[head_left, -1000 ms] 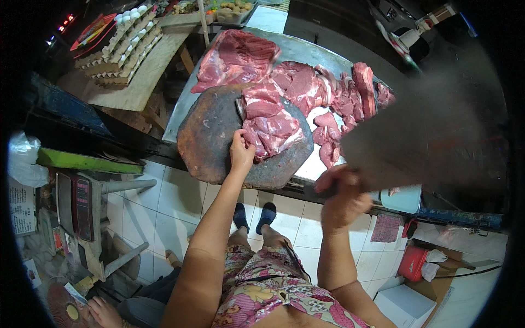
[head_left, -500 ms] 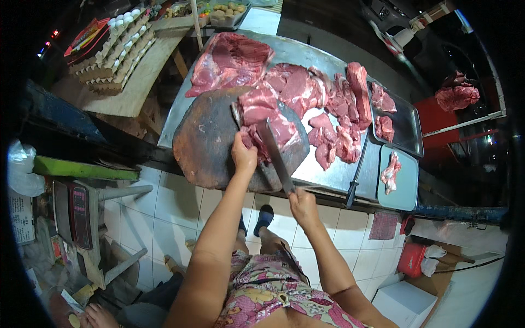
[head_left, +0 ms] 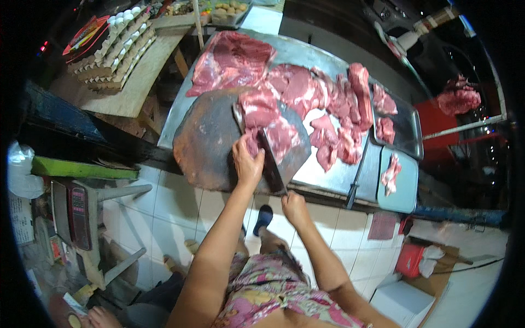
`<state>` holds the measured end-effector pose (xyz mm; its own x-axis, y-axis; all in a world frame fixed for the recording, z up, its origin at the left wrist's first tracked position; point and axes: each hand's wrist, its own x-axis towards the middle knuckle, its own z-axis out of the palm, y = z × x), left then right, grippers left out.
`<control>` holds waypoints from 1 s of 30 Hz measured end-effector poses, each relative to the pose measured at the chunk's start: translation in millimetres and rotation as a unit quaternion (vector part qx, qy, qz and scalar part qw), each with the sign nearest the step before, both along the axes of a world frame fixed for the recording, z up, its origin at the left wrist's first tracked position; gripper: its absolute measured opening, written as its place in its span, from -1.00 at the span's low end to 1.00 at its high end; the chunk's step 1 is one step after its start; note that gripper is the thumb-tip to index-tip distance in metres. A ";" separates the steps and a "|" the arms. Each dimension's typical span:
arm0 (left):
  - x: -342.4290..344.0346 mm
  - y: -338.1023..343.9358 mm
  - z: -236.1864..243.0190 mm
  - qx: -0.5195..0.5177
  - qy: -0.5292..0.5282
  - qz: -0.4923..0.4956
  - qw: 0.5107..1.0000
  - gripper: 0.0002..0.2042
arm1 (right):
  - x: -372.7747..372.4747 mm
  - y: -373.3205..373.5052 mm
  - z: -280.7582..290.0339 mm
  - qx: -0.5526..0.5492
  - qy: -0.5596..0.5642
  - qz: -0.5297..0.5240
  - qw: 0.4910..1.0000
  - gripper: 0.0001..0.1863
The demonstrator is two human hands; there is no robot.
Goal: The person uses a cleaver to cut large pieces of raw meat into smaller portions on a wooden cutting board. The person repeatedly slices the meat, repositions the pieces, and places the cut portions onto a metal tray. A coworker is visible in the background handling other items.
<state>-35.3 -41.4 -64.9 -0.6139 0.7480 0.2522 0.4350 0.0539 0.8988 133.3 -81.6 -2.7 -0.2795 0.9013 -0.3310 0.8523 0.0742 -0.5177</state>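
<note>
On a thick, dark wooden chopping block [head_left: 205, 139] lies a piece of raw red meat [head_left: 260, 113]. My left hand [head_left: 249, 162] presses its fingers around the meat's near edge, close beside the blade. My right hand [head_left: 296, 209] is wrapped around the handle of a long, broad knife [head_left: 275, 168]. The blade slants away from me over the near part of the meat, with its tip end against it; how deep it goes cannot be made out. Several cut chunks [head_left: 324, 139] lie just right of the block.
A metal table [head_left: 311, 54] bears a large meat slab [head_left: 234, 60], more cuts, a metal tray [head_left: 406, 131], a pale green tray [head_left: 403, 202] and a black-handled sharpening rod [head_left: 355, 183]. Stacked egg trays [head_left: 117, 60] stand far left. Near left are a scale [head_left: 81, 216] and another person's hand [head_left: 103, 317].
The knife has shifted a little left and turned more on edge, and my right hand has moved slightly left with it. My left hand has shifted slightly, still at the meat.
</note>
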 end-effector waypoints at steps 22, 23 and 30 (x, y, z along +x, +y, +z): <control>-51.4 12.8 -12.5 -0.116 -0.102 -0.044 0.987 -0.53 | -20.8 28.7 120.0 0.195 0.552 -0.138 0.799 -0.55; -52.7 12.8 -10.8 -0.113 -0.094 -0.042 0.988 -0.54 | -20.7 16.3 91.9 0.194 0.292 -0.113 0.930 -0.65; -62.9 10.6 11.1 -0.243 0.096 -0.074 0.962 -0.64 | 14.9 -9.7 36.3 0.089 0.113 -0.047 0.988 -0.77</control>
